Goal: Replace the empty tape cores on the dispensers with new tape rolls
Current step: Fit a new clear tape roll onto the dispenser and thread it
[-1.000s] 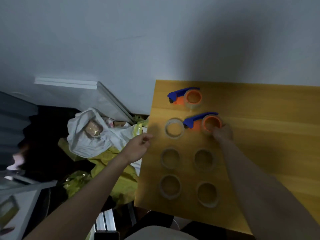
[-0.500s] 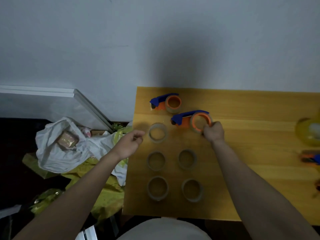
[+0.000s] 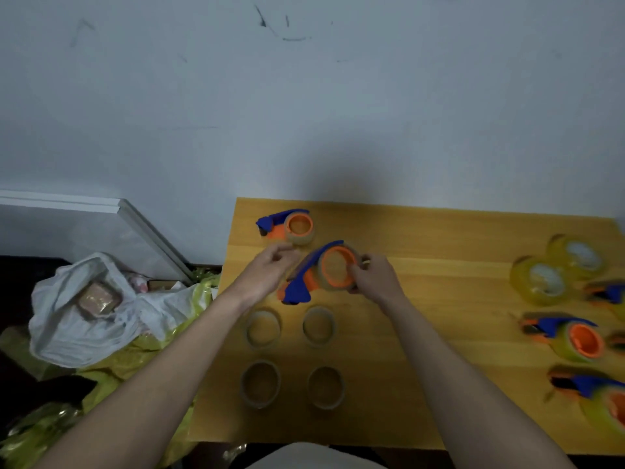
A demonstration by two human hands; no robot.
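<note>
Off the counter's left edge, a white bag lies crumpled on yellow plastic sheeting. Near the far left corner a blue-and-orange dispenser lies with a bare core on its wheel. Four empty cores stand in a square toward the near left edge. The left hand, fingers curled, hovers just beside the raised dispenser; whether it touches is unclear. The right hand grips that dispenser's orange wheel and the core on it. Along the right edge sit two yellow tape rolls and loaded dispensers, blurred.
</note>
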